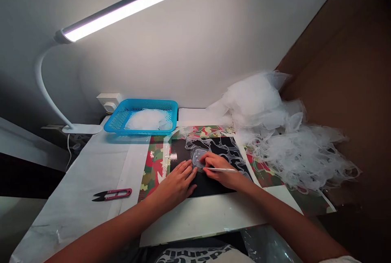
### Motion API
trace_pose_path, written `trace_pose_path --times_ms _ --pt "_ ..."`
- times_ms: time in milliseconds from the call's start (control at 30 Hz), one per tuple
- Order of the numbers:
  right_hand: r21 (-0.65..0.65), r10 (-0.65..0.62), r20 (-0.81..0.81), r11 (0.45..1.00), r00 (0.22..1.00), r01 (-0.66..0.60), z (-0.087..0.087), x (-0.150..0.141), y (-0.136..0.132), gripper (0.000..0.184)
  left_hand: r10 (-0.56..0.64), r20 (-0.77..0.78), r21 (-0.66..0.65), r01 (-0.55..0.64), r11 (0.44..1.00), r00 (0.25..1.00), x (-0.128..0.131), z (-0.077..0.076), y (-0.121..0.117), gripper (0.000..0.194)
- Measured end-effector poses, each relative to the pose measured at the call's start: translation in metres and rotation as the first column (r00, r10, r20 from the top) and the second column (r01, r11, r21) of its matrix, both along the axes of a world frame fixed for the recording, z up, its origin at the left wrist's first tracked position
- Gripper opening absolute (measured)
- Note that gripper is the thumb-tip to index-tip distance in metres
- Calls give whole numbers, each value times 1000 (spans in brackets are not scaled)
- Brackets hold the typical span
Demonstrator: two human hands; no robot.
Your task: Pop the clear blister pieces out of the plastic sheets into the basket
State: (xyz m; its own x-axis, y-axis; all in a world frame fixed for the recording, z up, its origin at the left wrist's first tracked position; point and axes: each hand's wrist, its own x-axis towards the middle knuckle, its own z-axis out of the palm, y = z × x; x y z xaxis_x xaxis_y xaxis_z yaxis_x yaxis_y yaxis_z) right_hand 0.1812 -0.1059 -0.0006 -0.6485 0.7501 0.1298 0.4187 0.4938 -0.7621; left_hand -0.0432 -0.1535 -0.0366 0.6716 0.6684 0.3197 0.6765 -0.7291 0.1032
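My left hand (pixel 182 176) lies flat with fingers stretched out on a black mat (pixel 207 185). Its fingertips touch the lower left edge of a small sheer white fabric piece (pixel 198 157) with a stitched outline and small dots. My right hand (pixel 220 168) is closed around a thin white pen-like tool (pixel 224 169), held low and nearly level beside that piece. The tool's tip is too small to make out. Attached or lying next to the piece, a sheer fabric strip with curved cut-out shapes (pixel 222 145) spreads over the mat to the upper right.
Thread snips (pixel 112 194) with pink handles lie at the left on white paper. A blue basket (pixel 141 132) behind holds white sheer pieces (pixel 148 119). Heaped sheer fabric (pixel 253 100) and tangled scraps (pixel 293 155) fill the right. A lamp (pixel 82 128) stands back left.
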Motion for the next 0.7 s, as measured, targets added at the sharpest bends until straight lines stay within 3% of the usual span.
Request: trace_pose_path --times_ms 200,233,300,333,400,433,467,533,600,633,667,700 --pt "208 -27 34 978 999 19 -17 -9 0 17 -70 -44 -3 70 998 997 -4 6 6 42" --pt "224 -64 16 973 998 59 -16 -7 3 18 -67 -57 -1 67 998 996 -4 6 6 43" --pt "223 -246 -63 941 967 253 -10 6 13 21 -60 -89 -3 60 998 994 -3 6 5 46" --pt "211 -381 -118 893 917 398 -6 17 19 22 -60 -100 -8 59 998 993 -3 5 4 47" --pt "151 -639 -220 724 737 673 3 40 32 24 -59 -94 -19 58 998 994 -4 6 3 49" --pt "116 -709 -259 652 656 749 6 51 37 26 -61 -73 -28 59 998 995 -5 8 4 49" --pt "68 -735 -283 626 616 777 8 59 39 28 -64 -37 -45 63 997 997 -5 10 5 48" --pt "-38 -705 -293 683 645 729 12 64 36 30 -54 74 -124 63 990 996 -6 18 11 39" --pt "-122 -625 -279 776 729 619 15 55 23 27 57 244 -278 14 960 968 -3 29 21 32" --pt "-138 -594 -273 802 756 581 18 46 13 26 164 341 -401 -14 916 925 0 34 27 36" --pt "-138 -571 -271 820 775 556 20 35 3 24 296 427 -554 -12 833 854 3 40 33 45" --pt "-129 -548 -269 835 792 535 23 24 -8 22 433 478 -712 49 700 764 8 45 38 54"
